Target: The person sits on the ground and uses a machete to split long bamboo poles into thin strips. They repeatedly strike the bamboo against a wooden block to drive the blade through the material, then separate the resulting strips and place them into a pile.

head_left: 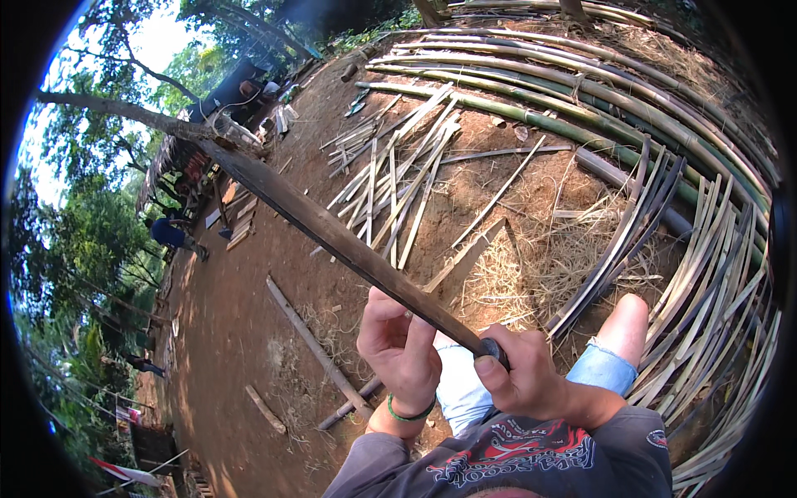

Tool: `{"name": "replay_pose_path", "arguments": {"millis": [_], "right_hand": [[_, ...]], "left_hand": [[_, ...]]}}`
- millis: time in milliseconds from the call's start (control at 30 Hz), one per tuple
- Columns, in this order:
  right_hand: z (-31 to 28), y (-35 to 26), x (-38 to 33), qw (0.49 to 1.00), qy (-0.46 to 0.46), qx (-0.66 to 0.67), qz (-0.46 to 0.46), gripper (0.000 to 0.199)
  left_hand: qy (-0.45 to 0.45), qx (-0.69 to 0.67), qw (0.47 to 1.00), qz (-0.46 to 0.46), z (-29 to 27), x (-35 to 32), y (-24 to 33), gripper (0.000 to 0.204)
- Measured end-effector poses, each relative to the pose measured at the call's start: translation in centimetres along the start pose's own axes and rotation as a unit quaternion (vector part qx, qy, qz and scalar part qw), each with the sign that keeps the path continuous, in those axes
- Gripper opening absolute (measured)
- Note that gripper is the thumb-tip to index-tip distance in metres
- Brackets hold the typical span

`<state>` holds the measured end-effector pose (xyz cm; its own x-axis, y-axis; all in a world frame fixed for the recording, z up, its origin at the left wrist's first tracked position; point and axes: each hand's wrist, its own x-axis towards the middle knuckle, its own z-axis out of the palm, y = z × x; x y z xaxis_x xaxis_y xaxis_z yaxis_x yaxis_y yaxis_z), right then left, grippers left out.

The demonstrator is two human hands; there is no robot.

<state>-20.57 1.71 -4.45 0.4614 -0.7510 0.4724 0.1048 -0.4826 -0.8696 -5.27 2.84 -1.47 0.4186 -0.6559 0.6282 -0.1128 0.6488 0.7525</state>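
A long machete (357, 253) slants across the middle, its flat brown blade edged with a dark strip and reaching up to the far left. My right hand (531, 380) is closed round its handle end, beside a dark round collar, with the thumb lying along it. Further up the blade, my left hand (400, 353) has its fingers bent and pinches at the lower edge; the blade partly hides these fingertips. A green band circles the left wrist. Beyond the blade, a pointed pale-brown piece (465, 256) lies near pale fibre shavings (523, 278).
Bamboo poles (564, 116) lie in rows at the far right. Split strips are heaped on the right (706, 307) and scattered ahead (398, 183). Two sticks, one long (320, 344), rest on the dirt at left. A person (170, 232) stands near a thatched shelter, farther off.
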Motion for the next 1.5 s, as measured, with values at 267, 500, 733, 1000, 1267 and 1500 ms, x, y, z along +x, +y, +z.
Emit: {"name": "replay_pose_path", "arguments": {"millis": [267,500,733,1000,1267,1500], "right_hand": [[-0.5,-0.5,-0.1,1.0,0.005,-0.025,-0.001,0.035],[-0.3,0.4,-0.3,1.0,0.022,-0.014,-0.015,0.033],[0.3,6.3,-1.3,0.985,0.085,-0.018,0.149,0.038],[-0.6,1.2,-1.0,0.999,-0.013,0.045,0.02,0.041],[-0.5,0.2,-0.2,0.999,0.014,0.038,-0.007,0.037],[-1.3,-0.1,-0.3,0.991,0.012,0.131,-0.013,0.039]], "left_hand": [[-0.017,-0.008,1.0,-0.011,0.3,-0.2,0.5,0.014],[0.0,0.012,1.0,0.007,1.4,-0.5,0.6,0.011],[-0.014,0.082,0.996,0.04,1.4,-0.2,1.2,0.009],[-0.004,0.06,0.997,0.049,0.9,-1.0,0.0,0.007],[0.001,0.082,0.994,0.069,1.3,-0.5,0.2,0.01],[-0.034,0.064,0.993,0.088,1.3,-0.3,-0.4,0.013]]}}
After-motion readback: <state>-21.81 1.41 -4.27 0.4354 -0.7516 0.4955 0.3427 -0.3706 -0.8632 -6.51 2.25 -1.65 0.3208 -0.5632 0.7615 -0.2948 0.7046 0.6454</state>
